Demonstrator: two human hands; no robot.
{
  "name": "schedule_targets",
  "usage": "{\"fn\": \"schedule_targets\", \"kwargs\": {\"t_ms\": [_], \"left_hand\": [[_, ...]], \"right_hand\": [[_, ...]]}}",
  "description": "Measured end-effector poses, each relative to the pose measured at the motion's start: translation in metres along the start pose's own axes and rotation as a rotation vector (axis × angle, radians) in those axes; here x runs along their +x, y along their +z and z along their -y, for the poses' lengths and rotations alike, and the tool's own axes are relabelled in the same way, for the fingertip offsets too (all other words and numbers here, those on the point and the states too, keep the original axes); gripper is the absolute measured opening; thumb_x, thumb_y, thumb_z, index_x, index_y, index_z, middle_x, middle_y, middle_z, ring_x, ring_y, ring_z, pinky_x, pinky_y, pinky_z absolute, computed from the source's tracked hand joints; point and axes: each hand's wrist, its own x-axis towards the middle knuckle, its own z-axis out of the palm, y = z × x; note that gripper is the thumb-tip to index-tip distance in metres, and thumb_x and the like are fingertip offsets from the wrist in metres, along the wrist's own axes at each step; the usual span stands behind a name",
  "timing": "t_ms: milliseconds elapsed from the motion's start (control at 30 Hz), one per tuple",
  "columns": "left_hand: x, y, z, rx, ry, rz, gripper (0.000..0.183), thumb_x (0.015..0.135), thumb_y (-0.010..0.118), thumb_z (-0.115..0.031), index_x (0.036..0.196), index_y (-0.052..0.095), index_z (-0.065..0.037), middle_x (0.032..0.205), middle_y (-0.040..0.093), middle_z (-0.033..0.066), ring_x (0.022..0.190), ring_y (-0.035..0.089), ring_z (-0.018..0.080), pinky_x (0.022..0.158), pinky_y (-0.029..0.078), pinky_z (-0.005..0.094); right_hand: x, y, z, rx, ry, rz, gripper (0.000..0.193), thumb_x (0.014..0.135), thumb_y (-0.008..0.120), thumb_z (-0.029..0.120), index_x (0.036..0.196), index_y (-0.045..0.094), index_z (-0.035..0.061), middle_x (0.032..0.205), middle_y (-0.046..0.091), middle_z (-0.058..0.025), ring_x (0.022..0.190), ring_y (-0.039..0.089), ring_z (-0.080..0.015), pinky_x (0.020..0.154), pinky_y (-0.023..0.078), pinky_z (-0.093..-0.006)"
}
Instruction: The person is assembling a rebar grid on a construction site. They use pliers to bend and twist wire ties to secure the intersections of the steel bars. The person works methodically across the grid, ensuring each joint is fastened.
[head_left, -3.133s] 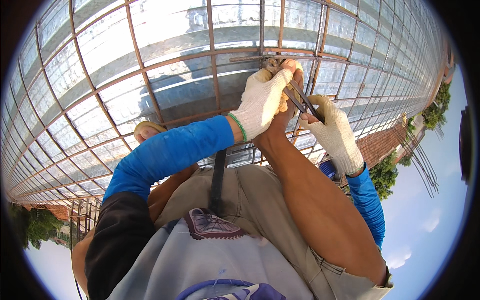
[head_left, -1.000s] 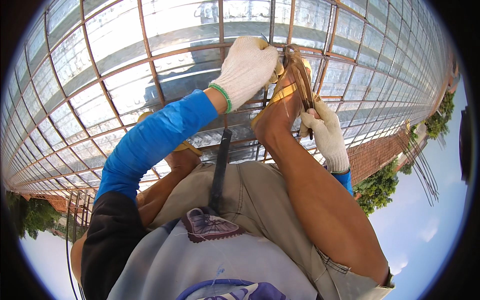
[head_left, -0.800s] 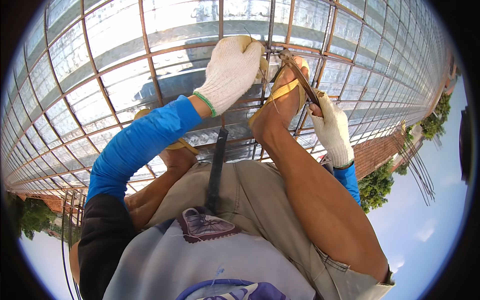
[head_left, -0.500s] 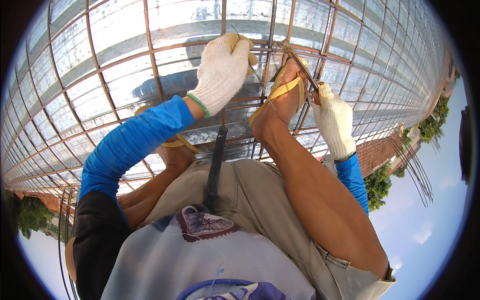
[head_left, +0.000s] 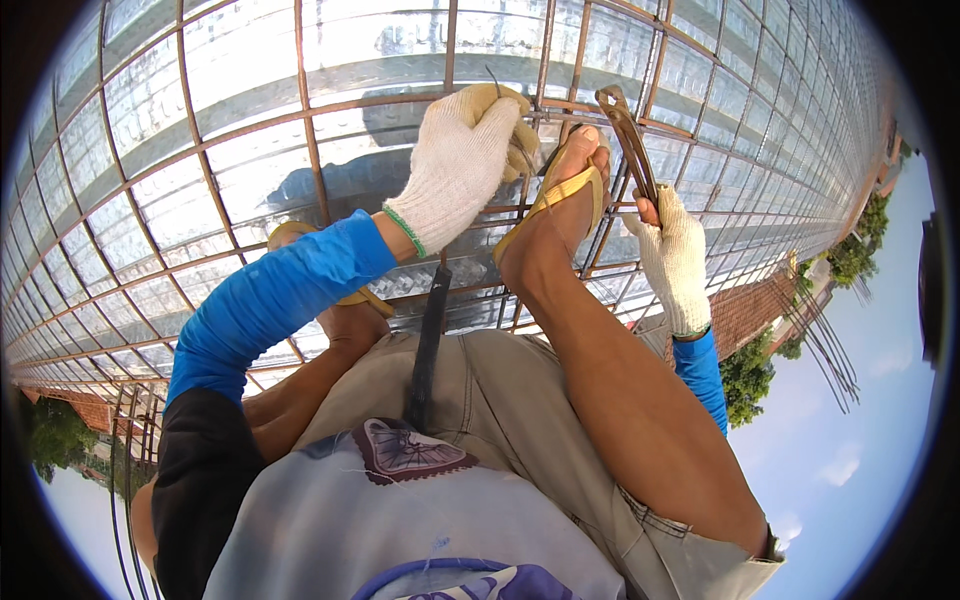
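My left hand (head_left: pixel 462 158), in a white knit glove with yellowish fingers, is closed over the rebar mesh. It pinches a thin dark tie wire (head_left: pixel 492 80), whose bent end sticks up above the fingers; most of the wire is hidden. My gloved right hand (head_left: pixel 672 255) grips a pair of rusty pincers (head_left: pixel 630 140) by the handles. Their head points upward beside my right foot (head_left: pixel 575 190), apart from my left hand. That foot, in a yellow flip-flop, rests on the mesh between both hands.
Rusty rebar mesh (head_left: pixel 312 165) spreads over shiny ribbed metal decking (head_left: pixel 380 40). A dark strap-like piece (head_left: pixel 430 340) hangs between my legs. Bare bars (head_left: pixel 825 345) stick out at the right, near a tiled roof (head_left: pixel 745 312) and trees.
The pincers have come away from the bars by my foot, shifting right and swinging more upright. My left hand has moved slightly right and nearer, still pinching the wire.
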Motion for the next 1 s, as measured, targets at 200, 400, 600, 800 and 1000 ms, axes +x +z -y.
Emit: {"fn": "schedule_targets", "kwargs": {"t_ms": [200, 400, 600, 800, 1000], "left_hand": [[0.006, 0.052, 0.010, -0.201, 0.141, 0.110, 0.025, 0.111, 0.059, -0.015, 0.123, 0.073, 0.002, 0.099, 0.077, 0.0081, 0.087, 0.072, 0.0122, 0.073, 0.058, 0.0253], [0.004, 0.071, -0.006, -0.331, 0.130, 0.203, 0.023, 0.112, 0.058, -0.015, 0.122, 0.072, 0.000, 0.092, 0.076, 0.0122, 0.073, 0.072, 0.0160, 0.061, 0.058, 0.0274], [0.018, 0.065, -0.015, -0.264, 0.180, 0.147, 0.026, 0.112, 0.059, -0.021, 0.124, 0.072, -0.002, 0.099, 0.077, 0.0101, 0.078, 0.072, 0.0146, 0.063, 0.058, 0.0263], [0.033, 0.042, -0.035, -0.288, 0.178, 0.129, 0.031, 0.109, 0.065, -0.029, 0.125, 0.076, -0.005, 0.096, 0.079, 0.0092, 0.080, 0.074, 0.0144, 0.066, 0.059, 0.0261], [0.050, 0.043, -0.037, -0.283, 0.204, 0.044, 0.029, 0.108, 0.068, -0.029, 0.119, 0.077, -0.004, 0.091, 0.078, 0.0076, 0.072, 0.073, 0.0106, 0.060, 0.057, 0.0221]], "right_hand": [[0.021, 0.039, -0.086, -0.013, 0.052, -0.131, 0.025, 0.094, 0.081, 0.017, 0.112, 0.071, 0.0030, 0.093, 0.077, -0.0179, 0.083, 0.076, -0.0351, 0.072, 0.056, -0.0440], [0.016, 0.015, -0.029, 0.099, 0.072, -0.225, 0.032, 0.095, 0.080, 0.012, 0.124, 0.071, 0.0015, 0.107, 0.078, -0.0151, 0.103, 0.079, -0.0244, 0.085, 0.061, -0.0361], [0.006, -0.002, 0.049, 0.505, -0.036, 0.107, 0.053, 0.100, 0.075, 0.008, 0.149, 0.057, 0.0023, 0.109, 0.077, -0.0117, 0.103, 0.075, -0.0143, 0.088, 0.060, -0.0310], [0.011, 0.014, 0.065, 0.487, -0.085, -0.071, 0.043, 0.101, 0.078, 0.017, 0.139, 0.068, 0.0005, 0.095, 0.071, -0.0044, 0.083, 0.064, -0.0068, 0.075, 0.055, -0.0262], [0.025, -0.004, 0.079, 0.551, 0.019, 0.087, 0.045, 0.101, 0.073, 0.016, 0.144, 0.067, 0.0034, 0.093, 0.072, -0.0061, 0.080, 0.065, -0.0098, 0.074, 0.056, -0.0301]]}}
